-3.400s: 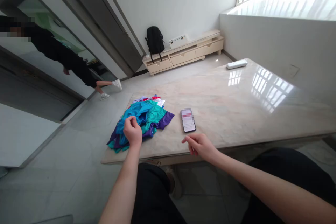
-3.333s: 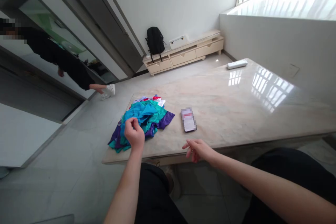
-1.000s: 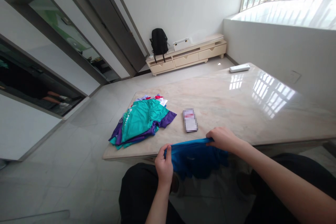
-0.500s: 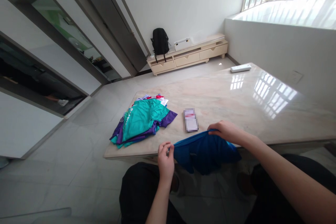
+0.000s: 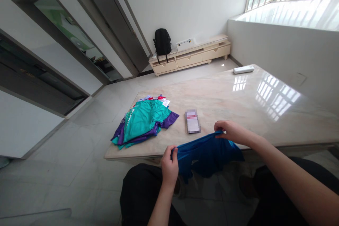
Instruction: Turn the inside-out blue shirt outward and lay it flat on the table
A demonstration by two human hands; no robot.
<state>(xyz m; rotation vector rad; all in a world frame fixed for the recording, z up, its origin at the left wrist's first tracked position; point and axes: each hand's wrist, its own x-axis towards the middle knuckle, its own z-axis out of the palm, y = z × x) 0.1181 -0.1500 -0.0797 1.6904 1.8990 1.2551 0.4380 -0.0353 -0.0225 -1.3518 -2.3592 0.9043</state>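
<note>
A blue garment (image 5: 205, 157) hangs over the near edge of the table, its upper edge stretched between my two hands. My left hand (image 5: 169, 166) pinches the left end of that edge between thumb and fingers. The right end is gripped by my right hand (image 5: 230, 132), higher up and over the tabletop. The garment's lower part droops in loose folds toward my lap, so its full shape is hidden. Left of my hands lies a pile of clothes with a teal shirt (image 5: 145, 118) on top and purple cloth (image 5: 169, 120) showing below it.
A pixelated rectangular object (image 5: 192, 122) lies on the marble-like table (image 5: 201, 95), just beyond the garment. A white oblong object (image 5: 243, 69) rests at the far right corner. Against the wall, a low cabinet (image 5: 189, 59) bears a black backpack (image 5: 162, 41) and a white box (image 5: 184, 45).
My hands have drawn slightly apart, the right one moving rightward, and the garment's edge is tauter. A person's leg and shoe in the left doorway are out of sight now.
</note>
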